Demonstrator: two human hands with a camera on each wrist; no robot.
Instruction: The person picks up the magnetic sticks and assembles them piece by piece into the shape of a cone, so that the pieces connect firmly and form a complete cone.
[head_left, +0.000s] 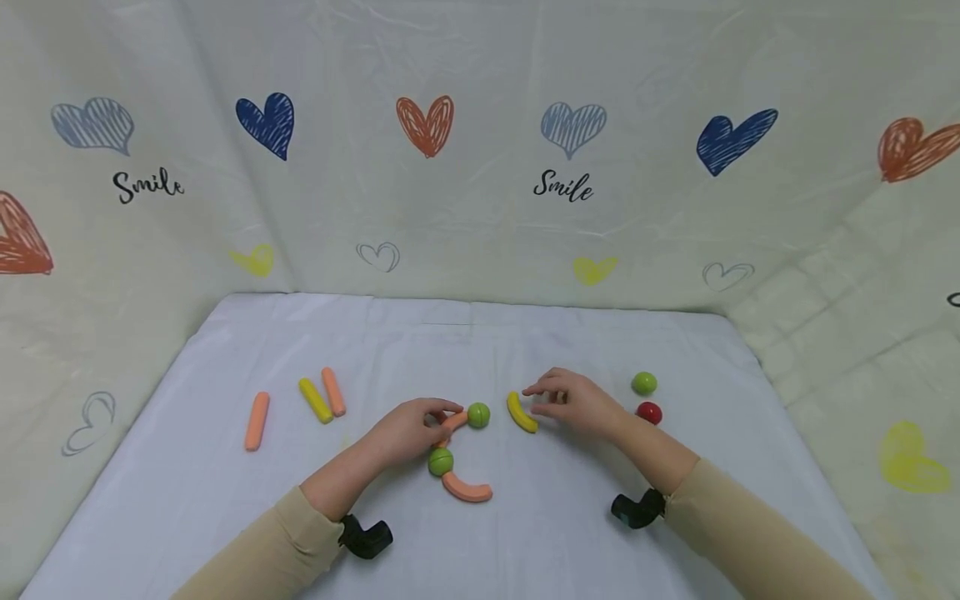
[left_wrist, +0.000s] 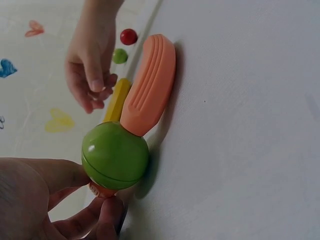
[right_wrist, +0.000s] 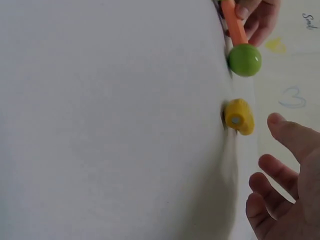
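My left hand [head_left: 411,429] pinches a curved orange toy piece [head_left: 453,422] between thumb and fingers, partly hidden behind them. One green ball [head_left: 478,415] adjoins that piece's far end, and a second green ball [head_left: 441,462] its near end. From the second ball a grooved, curved orange piece [left_wrist: 150,85] runs on, forming an open chain on the cloth. My right hand [head_left: 576,402] is just right of a curved yellow piece [head_left: 521,413], apart from it, fingers spread and holding nothing. A small grey disc shows in the yellow piece's end [right_wrist: 236,120] in the right wrist view.
To the left lie two straight orange sticks [head_left: 257,422] and a yellow stick [head_left: 316,401]. Beyond my right forearm are a green ball [head_left: 643,383] and a red ball [head_left: 649,412]. White cloth [head_left: 555,533] covers the table, with a heart-patterned curtain [head_left: 480,208] behind.
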